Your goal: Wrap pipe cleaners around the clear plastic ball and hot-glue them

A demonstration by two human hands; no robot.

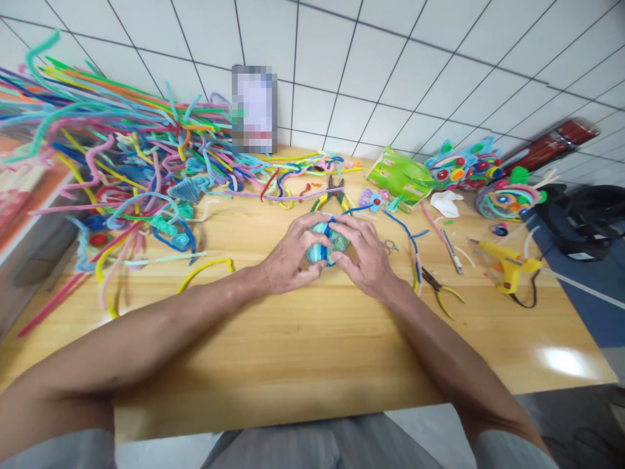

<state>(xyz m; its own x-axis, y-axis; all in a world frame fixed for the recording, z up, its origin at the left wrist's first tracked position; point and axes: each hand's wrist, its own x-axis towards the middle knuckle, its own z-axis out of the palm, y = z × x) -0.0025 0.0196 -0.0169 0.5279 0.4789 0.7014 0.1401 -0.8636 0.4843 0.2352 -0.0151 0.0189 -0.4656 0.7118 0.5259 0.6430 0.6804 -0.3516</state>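
Both my hands meet over the middle of the wooden table (303,352). My left hand (289,255) and my right hand (362,253) are closed around a small ball of wound blue and green pipe cleaner (323,246). A blue pipe cleaner strand (401,225) runs from the ball out to the right. Most of the ball is hidden by my fingers.
A big heap of coloured pipe cleaners (122,150) covers the table's left and back. Yellow-handled pliers (333,194) lie behind my hands, more pliers (442,290) and a yellow glue gun (508,267) at the right. A green packet (400,174) and finished pipe-cleaner figures (463,168) stand at the back right.
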